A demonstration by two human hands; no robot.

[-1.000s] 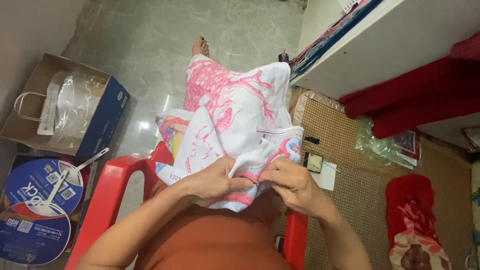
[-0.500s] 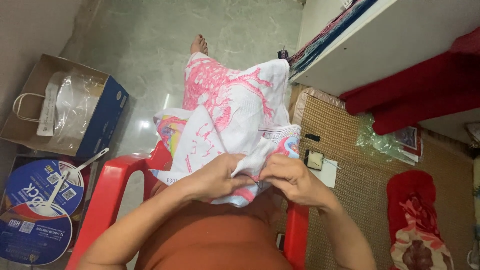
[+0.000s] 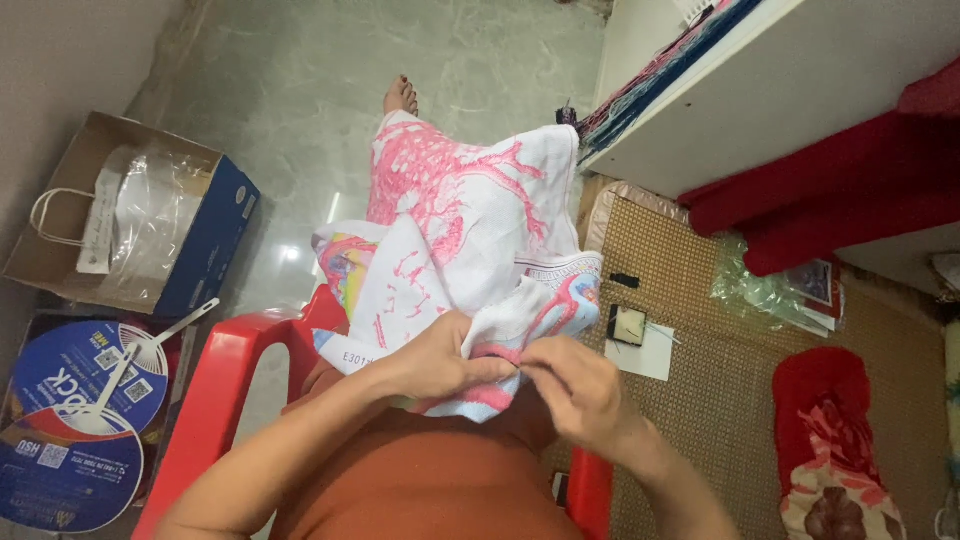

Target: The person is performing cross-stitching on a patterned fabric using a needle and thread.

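Note:
A white cloth with a pink printed pattern (image 3: 470, 215) lies bunched across my lap and spreads out over my legs. My left hand (image 3: 435, 358) pinches its near edge from the left. Close against it, my right hand (image 3: 578, 392) pinches the same edge with thumb and fingertips. The two hands meet at a pink and pale blue part of the cloth (image 3: 520, 350). I am seated on a red plastic chair (image 3: 215, 400), and one bare foot (image 3: 401, 95) shows beyond the cloth on the green floor.
An open blue cardboard box with a plastic bag (image 3: 140, 225) stands at the left, round blue hand fans (image 3: 75, 430) below it. A woven mat (image 3: 700, 400) lies at the right with a small dark object on paper (image 3: 630, 325), red cushions (image 3: 840, 200) and a white shelf (image 3: 760, 90).
The hands have shifted slightly along the cloth's near edge and drawn closer together. The cloth has moved a little with them.

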